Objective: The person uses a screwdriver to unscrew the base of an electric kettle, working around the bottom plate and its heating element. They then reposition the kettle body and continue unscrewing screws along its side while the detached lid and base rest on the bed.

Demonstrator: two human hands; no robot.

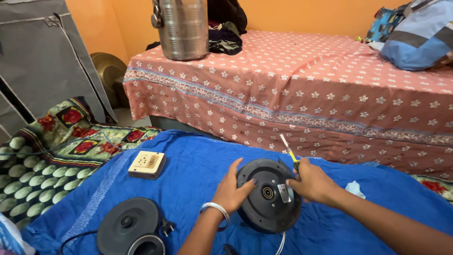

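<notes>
Two hands are on the job as I watch from the head camera: the left hand (234,188) cups the rim of the black kettle underside (269,195), fingers spread along its edge to keep it tilted up off the blue cloth (198,165), while the right hand (312,182) has its fingers pinched round a yellow-handled screwdriver (289,150) at the upper right rim. I judge the work on the base plate is midway at most: the plate sits in place on the body, and I cannot tell which screws, if any, are out. Off to the left lie the round power base (128,222) with its plug, and a cream switch box (147,164).
</notes>
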